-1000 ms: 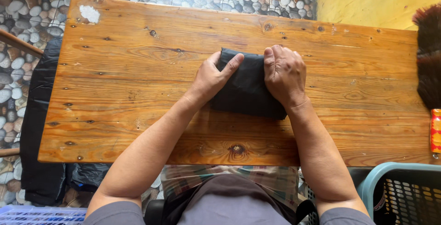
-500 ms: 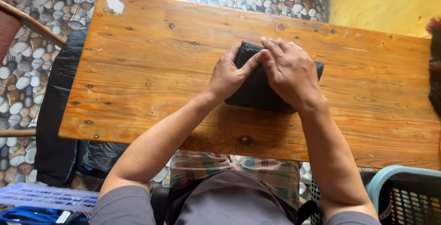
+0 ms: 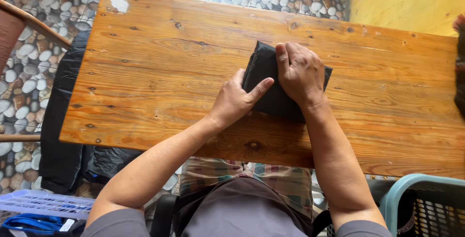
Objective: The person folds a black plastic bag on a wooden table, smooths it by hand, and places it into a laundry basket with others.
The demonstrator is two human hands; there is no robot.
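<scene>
On one wooden table [image 3: 160, 62], two flat hands, left hand [image 3: 236, 102] and right hand [image 3: 300, 72], press one folded black cloth [image 3: 264, 70].

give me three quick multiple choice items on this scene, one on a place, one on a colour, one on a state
1. Where does the folded cloth lie?
A. on the wooden table
B. in the basket
C. on the pebble floor

2. What colour is the cloth?
A. white
B. black
C. red

3. How is the right hand placed?
A. lifted clear of the table
B. holding a cup
C. pressed flat on the cloth

Answers: 1 A, the cloth rests on the planks near the table's middle. 2 B, it is dark black against the orange wood. 3 C, the palm lies spread on top of it, while the left hand touches its near-left edge.
</scene>
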